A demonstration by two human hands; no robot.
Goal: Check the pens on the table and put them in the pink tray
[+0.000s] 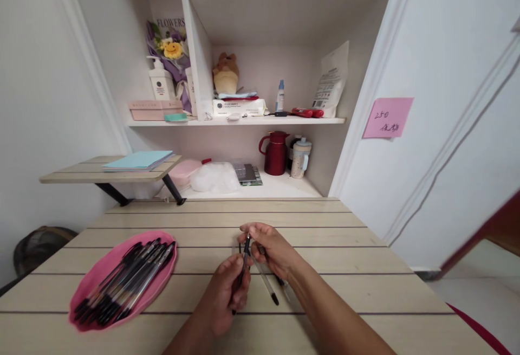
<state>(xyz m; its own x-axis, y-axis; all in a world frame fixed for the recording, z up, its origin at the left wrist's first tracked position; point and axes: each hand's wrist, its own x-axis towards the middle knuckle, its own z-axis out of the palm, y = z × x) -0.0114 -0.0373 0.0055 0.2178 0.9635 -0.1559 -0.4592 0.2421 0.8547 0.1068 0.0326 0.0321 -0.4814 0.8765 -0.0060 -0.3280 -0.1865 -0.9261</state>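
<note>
Over the middle of the wooden table (349, 268), my left hand (225, 295) is closed around a black pen (245, 260) held upright. My right hand (270, 246) pinches the top of that same pen with its fingertips. Just beneath my right hand a second pen (266, 284), clear-barrelled with a black tip, lies on the table or hangs from my fingers; I cannot tell which. To the left sits a pink oval tray (95, 271) with several black pens (130, 282) lying side by side in it.
A low side shelf (81, 173) with a light blue folder (138, 160) juts over the table's far left. Behind are wall shelves with a red jug (275, 153), a white cup (300, 157), bottles and a plush toy. A pink note (388, 117) sticks on the right wall.
</note>
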